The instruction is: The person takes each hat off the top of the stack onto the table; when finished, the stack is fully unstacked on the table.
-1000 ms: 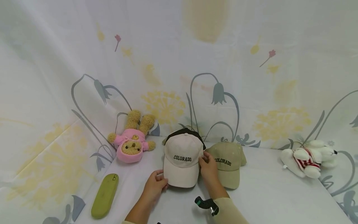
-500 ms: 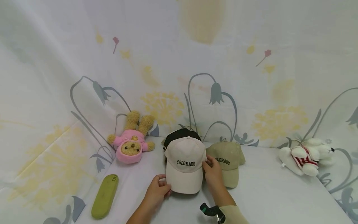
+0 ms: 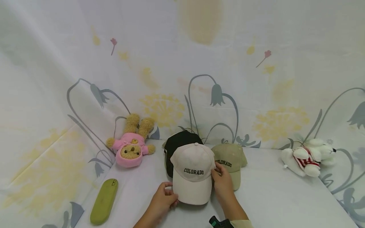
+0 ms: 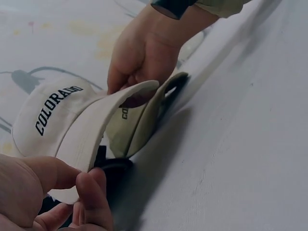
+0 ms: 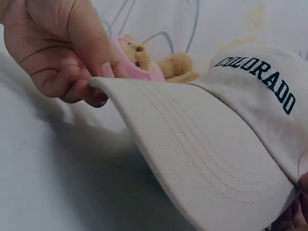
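Note:
Both hands hold a cream baseball cap [image 3: 192,172] with COLORADO in dark letters on its front. My left hand [image 3: 163,199] pinches the edge of the brim between thumb and fingers, as the left wrist view shows close up. On the opposite side my right hand [image 3: 223,182] grips the cap where brim meets crown. The brim [image 5: 192,139] stands above the white surface and throws a shadow on it. Behind the cream cap is a black cap [image 3: 178,142], partly covered. An olive-tan cap [image 3: 229,155], also lettered COLORADO, lies behind the right hand.
To the left lie a teddy bear in a pink hoodie [image 3: 131,148] and a long green case [image 3: 104,201]. A white plush toy with red stripes [image 3: 309,158] lies at the far right. A flower-print cloth [image 3: 159,63] hangs behind the white tabletop [image 3: 273,196].
The cream cap has come nearer and a little right, both hands moving with it. More of the black cap shows behind it. The head view has shifted slightly.

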Demonstrator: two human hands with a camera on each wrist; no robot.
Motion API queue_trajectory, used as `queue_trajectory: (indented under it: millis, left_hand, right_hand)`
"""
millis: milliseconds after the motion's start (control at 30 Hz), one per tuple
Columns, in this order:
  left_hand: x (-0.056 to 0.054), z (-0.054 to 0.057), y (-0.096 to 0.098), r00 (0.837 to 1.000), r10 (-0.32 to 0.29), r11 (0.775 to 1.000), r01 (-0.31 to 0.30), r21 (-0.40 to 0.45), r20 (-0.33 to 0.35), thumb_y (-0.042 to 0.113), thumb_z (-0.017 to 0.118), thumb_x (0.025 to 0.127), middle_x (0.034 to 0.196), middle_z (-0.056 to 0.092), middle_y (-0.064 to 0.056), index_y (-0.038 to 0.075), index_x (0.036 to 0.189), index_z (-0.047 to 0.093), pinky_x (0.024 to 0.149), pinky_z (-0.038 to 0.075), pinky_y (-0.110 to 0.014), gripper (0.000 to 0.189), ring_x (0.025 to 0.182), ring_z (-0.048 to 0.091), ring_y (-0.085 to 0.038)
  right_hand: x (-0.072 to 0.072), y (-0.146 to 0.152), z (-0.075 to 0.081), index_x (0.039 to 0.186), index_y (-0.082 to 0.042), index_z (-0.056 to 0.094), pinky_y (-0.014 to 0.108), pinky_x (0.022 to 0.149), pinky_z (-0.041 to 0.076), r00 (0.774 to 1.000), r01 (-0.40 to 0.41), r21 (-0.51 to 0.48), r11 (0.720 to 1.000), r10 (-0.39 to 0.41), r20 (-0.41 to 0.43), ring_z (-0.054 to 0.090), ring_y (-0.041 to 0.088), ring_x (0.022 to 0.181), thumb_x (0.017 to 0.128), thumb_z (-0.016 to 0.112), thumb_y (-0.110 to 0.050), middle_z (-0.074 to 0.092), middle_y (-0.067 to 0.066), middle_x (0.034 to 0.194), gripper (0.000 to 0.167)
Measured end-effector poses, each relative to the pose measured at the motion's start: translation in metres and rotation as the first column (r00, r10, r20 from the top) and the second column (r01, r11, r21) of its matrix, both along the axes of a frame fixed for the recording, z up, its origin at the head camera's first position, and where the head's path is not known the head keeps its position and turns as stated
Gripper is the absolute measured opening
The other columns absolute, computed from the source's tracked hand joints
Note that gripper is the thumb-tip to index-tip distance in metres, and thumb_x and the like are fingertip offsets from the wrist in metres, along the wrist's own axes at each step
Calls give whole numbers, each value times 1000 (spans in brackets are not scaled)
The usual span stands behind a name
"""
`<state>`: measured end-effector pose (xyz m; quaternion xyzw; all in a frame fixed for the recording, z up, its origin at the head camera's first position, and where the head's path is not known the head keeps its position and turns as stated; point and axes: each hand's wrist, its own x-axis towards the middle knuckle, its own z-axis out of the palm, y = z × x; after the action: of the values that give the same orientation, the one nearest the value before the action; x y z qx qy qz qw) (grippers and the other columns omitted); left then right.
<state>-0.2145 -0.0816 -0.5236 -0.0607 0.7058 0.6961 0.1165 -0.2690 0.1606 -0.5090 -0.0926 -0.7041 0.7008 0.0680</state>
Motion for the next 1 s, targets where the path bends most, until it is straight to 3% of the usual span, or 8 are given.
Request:
queue_trajectory:
  millis: [333,600,1000]
  left_hand:
    - [15,3,7,999,-43,998,43,49,-5,-2,71,90,94,58,-8,-3,137,43,66,55,-29,55,73,63,-16]
    - [17,4,15,996,-80,995,78,61,30,-2,72,92,95,59,-9,-1,135,42,66,55,-29,53,73,65,-16]
    - [23,6,33,993,-122,992,121,45,8,-1,72,91,95,61,-10,-1,135,43,68,57,-30,53,74,68,-16]
  right_hand:
    - [19,16,0,154,-2,45,13,86,49,999,5,47,999,-7,48,51,19,117,108,54,-12,49,15,137,48]
    - [26,28,10,154,-4,46,12,87,50,999,-4,70,998,0,49,50,18,119,108,57,-15,50,15,141,49]
    - [37,55,12,155,-4,45,11,90,50,998,-23,66,998,18,65,53,9,116,107,57,-12,47,13,141,50]
